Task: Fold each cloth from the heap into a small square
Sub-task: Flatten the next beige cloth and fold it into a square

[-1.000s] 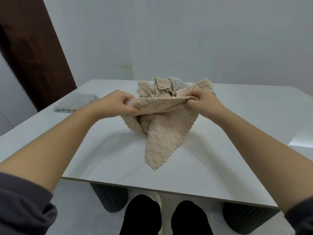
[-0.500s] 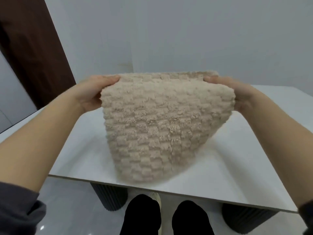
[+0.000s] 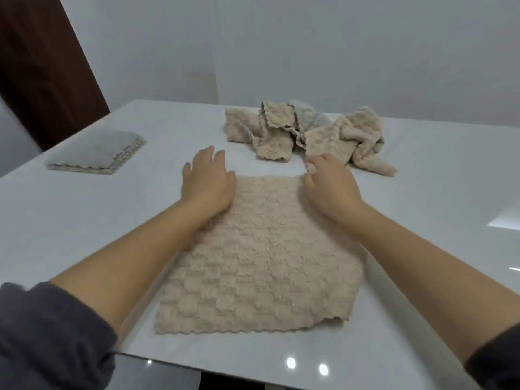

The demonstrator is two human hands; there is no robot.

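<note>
Nubby beige cloth (image 3: 261, 260), flat on glossy table (image 3: 422, 249)

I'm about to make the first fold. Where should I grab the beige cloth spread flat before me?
Likely the two far corners of the beige cloth, pinched from above: it lies flat, corners exposed on the table, and the left hand and right hand rest there, ready to draw them toward you.

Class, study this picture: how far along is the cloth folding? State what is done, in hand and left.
Done: one grey cloth lies folded at the left of the table. In hand: a beige cloth lies spread flat, left hand and right hand at its far corners. Left: folding it, then the crumpled heap behind.
</note>
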